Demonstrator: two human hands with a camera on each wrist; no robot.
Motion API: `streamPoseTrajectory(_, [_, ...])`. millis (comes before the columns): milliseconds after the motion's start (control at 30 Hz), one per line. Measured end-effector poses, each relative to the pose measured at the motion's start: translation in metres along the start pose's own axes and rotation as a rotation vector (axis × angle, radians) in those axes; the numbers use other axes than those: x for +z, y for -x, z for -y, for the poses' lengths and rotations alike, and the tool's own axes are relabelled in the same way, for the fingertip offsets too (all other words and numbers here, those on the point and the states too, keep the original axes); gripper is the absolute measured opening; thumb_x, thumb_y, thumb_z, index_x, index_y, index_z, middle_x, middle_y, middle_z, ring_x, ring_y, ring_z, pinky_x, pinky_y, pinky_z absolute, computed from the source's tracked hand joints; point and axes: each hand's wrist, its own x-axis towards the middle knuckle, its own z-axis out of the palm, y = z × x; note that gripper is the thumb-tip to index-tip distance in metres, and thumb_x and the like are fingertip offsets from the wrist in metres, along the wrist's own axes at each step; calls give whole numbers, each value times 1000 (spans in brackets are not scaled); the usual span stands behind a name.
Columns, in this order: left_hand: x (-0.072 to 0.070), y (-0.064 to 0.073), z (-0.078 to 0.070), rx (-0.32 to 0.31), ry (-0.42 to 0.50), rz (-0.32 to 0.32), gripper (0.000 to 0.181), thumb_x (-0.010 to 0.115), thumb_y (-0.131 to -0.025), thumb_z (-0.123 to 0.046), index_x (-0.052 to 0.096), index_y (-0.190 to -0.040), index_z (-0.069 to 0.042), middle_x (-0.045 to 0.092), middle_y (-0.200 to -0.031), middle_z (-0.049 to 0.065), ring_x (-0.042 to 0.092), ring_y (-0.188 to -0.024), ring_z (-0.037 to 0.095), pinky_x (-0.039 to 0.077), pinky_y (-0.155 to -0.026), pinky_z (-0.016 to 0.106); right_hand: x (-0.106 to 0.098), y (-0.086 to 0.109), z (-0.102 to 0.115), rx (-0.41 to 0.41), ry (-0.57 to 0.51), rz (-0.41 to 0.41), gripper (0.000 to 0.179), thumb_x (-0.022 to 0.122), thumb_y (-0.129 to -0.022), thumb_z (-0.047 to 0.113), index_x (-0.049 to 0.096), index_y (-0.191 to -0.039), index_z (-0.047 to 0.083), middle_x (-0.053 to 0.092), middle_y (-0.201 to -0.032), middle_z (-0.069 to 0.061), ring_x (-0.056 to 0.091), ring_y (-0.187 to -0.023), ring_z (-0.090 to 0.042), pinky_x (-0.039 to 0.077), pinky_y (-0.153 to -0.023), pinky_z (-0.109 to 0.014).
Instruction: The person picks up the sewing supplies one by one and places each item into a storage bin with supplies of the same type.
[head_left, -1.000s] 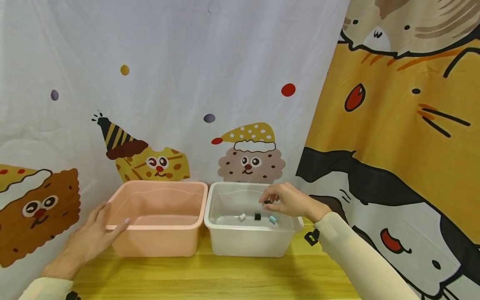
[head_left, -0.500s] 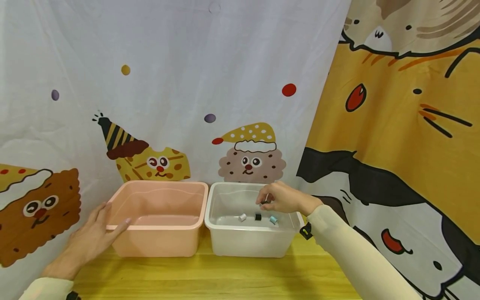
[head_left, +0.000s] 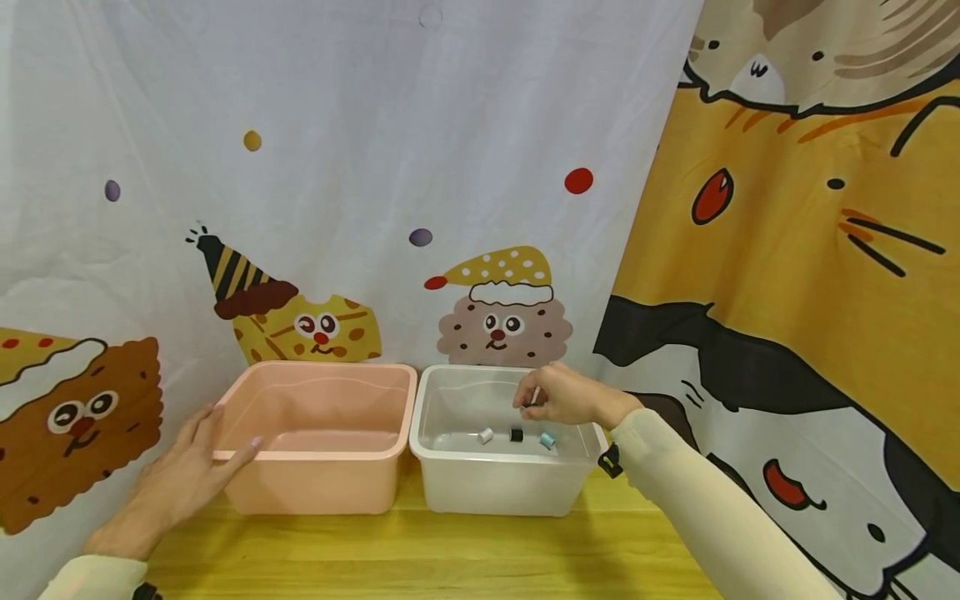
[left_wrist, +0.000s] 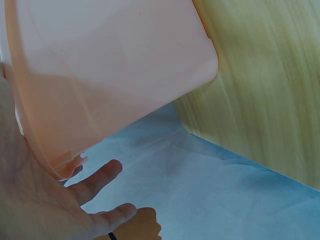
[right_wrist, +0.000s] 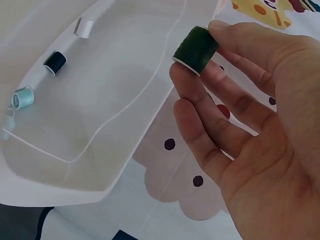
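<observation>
My right hand (head_left: 568, 395) is over the right part of the white bin (head_left: 502, 483), pinching a dark green thread spool (right_wrist: 196, 50) between thumb and fingers. Below it in the bin lie a white spool (head_left: 485, 435), a dark spool (head_left: 516, 435) and a light blue spool (head_left: 547, 439), in a loose row. On the left, my left hand (head_left: 178, 475) rests at the front left corner of the pink bin (head_left: 311, 483), its thumb along the front rim. The left wrist view shows fingers (left_wrist: 100, 181) stretched out past the bin's rim.
Both bins stand side by side on a yellow wooden table (head_left: 420, 558). Close behind them hangs a white curtain (head_left: 337, 167) with cartoon prints. An orange cartoon cloth (head_left: 787, 233) borders the right side.
My right hand has shifted slightly left with the green spool, then stayed nearly still over the last half second. The left hand and both bins keep their places.
</observation>
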Motion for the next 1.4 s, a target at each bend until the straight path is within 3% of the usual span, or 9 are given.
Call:
streamPoseTrajectory(300, [-1, 0, -1, 0, 2, 6, 113, 42, -118, -75, 12, -177, 17, 16, -176, 51, 46, -141, 84, 46, -101, 97, -1, 1, -3, 12, 5, -5, 11, 83, -108, 8, 88, -115, 14, 89, -113, -1, 83, -100, -15, 70, -91, -28])
streamPoseTrajectory(633, [-1, 0, -1, -1, 5, 4, 113, 42, -118, -75, 14, -177, 17, 17, -175, 51, 46, -141, 83, 47, -100, 96, -1, 3, -5, -10, 25, -29, 10, 82, -109, 7, 89, -113, 13, 89, -110, 0, 79, -92, -3, 68, -87, -24])
streamPoseTrajectory(933, [-1, 0, -1, -3, 5, 10, 113, 41, -118, -75, 13, -177, 18, 17, -175, 52, 47, -141, 83, 48, -99, 96, 1, 7, -4, -4, 27, -31, 11, 78, -112, 11, 88, -115, 15, 89, -109, -1, 80, -94, -14, 66, -86, -24])
streamPoseTrajectory(1167, [0, 0, 0, -5, 2, 18, 114, 41, -118, -75, 12, -177, 18, 15, -176, 52, 47, -141, 84, 47, -99, 96, 4, 14, -7, -40, 44, -67, 15, 74, -114, 10, 89, -115, 15, 86, -103, 4, 67, -84, -2, 61, -78, -23])
streamPoseTrajectory(1400, [-1, 0, 1, 3, -10, 9, 113, 41, -118, -75, 13, -177, 17, 16, -177, 51, 48, -142, 82, 48, -98, 96, 9, 28, -8, -66, 75, -110, 15, 76, -113, 9, 90, -113, 16, 85, -106, 6, 66, -88, 0, 63, -81, -25])
